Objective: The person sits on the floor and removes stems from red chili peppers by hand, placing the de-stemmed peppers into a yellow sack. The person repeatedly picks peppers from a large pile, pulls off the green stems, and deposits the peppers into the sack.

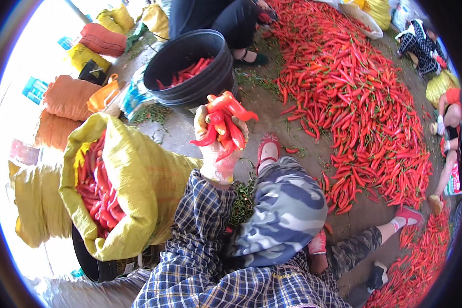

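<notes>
My left hand (219,159), in a pale, stained work glove, is raised and closed around a handful of red chili peppers (231,106). It is in front of a black plastic bucket (190,90) with some red peppers inside. Left of this hand stands a yellow woven sack (138,173), its mouth open on many red peppers (102,192). Beside my camouflage-patterned knee, my right hand (317,243) shows only partly, in a red and white glove. Its fingers are hidden by the leg, so what it holds cannot be seen.
A long heap of red chili peppers (354,100) spreads on the right. Another pepper pile (412,265) lies lower right. A person in dark trousers (235,19) sits behind the bucket; other people work at far right. Full orange sacks (73,96) line the left. Green stems (243,202) litter the floor.
</notes>
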Action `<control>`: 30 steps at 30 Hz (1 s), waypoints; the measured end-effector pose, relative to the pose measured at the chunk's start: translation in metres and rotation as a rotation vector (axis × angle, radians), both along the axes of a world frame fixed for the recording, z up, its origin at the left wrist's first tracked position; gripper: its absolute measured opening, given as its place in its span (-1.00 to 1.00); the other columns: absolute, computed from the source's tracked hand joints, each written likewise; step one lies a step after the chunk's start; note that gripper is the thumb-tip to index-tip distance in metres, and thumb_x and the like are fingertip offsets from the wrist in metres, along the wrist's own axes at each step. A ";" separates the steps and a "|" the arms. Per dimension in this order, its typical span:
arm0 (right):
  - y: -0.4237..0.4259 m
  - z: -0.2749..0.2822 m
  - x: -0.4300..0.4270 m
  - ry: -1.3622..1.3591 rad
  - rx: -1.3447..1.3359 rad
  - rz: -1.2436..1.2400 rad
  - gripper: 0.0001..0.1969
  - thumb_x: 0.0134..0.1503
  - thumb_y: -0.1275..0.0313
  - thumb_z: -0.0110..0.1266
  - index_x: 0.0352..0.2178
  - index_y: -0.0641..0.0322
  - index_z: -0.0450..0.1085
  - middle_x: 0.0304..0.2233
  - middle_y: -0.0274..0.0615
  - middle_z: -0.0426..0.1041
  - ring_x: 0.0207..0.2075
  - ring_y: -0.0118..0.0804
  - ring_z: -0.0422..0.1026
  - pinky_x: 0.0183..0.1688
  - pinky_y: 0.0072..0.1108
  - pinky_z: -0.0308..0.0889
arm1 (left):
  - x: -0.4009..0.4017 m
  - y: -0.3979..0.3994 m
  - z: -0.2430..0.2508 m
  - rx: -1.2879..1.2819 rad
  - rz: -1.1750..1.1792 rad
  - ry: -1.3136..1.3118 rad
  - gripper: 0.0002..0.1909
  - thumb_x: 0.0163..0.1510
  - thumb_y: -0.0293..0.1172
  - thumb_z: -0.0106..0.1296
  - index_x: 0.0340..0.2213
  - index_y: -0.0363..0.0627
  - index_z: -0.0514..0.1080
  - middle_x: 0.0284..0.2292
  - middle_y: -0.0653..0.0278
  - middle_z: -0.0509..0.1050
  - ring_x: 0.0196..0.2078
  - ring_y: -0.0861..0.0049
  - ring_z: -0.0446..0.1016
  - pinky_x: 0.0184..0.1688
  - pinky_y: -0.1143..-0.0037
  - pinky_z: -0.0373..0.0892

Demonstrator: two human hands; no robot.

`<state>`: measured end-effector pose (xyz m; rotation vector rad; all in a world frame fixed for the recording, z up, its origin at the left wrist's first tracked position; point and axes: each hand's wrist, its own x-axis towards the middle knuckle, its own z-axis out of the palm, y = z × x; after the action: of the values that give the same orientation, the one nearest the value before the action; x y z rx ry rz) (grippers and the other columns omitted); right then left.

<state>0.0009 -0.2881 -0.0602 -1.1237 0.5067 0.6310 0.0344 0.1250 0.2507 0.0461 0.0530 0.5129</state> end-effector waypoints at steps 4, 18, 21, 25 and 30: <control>-0.016 -0.014 0.006 -0.022 0.089 0.053 -0.75 0.18 0.20 0.02 -0.12 -0.06 0.34 -0.46 -0.52 0.37 -0.57 -0.56 0.29 -0.57 -0.69 0.19 | -0.039 -0.010 0.043 0.097 0.042 -0.051 -0.67 0.04 -0.11 0.10 -0.18 0.04 0.48 -0.20 0.25 0.51 -0.31 0.37 0.52 -0.27 0.41 0.50; -0.010 -0.006 0.006 -0.081 -0.050 -0.010 -0.74 0.10 0.21 0.16 -0.17 -0.14 0.36 -0.51 -0.55 0.35 -0.61 -0.62 0.22 -0.64 -0.73 0.08 | -0.267 0.000 0.192 0.945 0.716 0.266 -0.59 0.16 -0.14 -0.02 -0.12 -0.23 0.33 -0.20 0.06 0.48 -0.28 0.36 0.51 -0.25 0.44 0.49; -0.009 -0.015 0.010 -0.072 -0.098 -0.021 -0.79 0.10 0.20 0.16 -0.23 -0.15 0.37 -0.57 -0.54 0.34 -0.66 -0.62 0.21 -0.68 -0.70 0.07 | -0.300 0.040 0.199 1.063 0.745 0.537 -0.64 0.17 -0.23 0.00 -0.13 -0.28 0.35 -0.18 0.07 0.48 -0.25 0.46 0.52 -0.15 0.49 0.45; -0.011 -0.022 0.011 -0.116 -0.123 0.006 -0.81 0.11 0.17 0.14 -0.27 -0.16 0.36 -0.57 -0.55 0.33 -0.67 -0.64 0.19 -0.69 -0.73 0.04 | -0.317 0.094 0.164 1.209 0.825 0.972 -0.63 0.08 -0.24 0.12 -0.13 -0.16 0.37 -0.31 0.33 0.47 -0.29 0.67 0.42 -0.21 0.58 0.36; -0.015 -0.006 0.006 -0.095 -0.100 0.004 -0.80 0.10 0.17 0.16 -0.28 -0.14 0.36 -0.57 -0.55 0.31 -0.67 -0.64 0.18 -0.69 -0.76 0.03 | -0.343 0.137 0.159 1.319 0.629 1.372 -0.59 0.11 -0.13 0.05 -0.06 -0.05 0.35 -0.18 0.36 0.43 -0.14 0.60 0.37 -0.09 0.52 0.29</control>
<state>0.0064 -0.3034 -0.0665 -1.2436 0.4590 0.5575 -0.3091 0.2618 0.4095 1.7195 1.0923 0.9841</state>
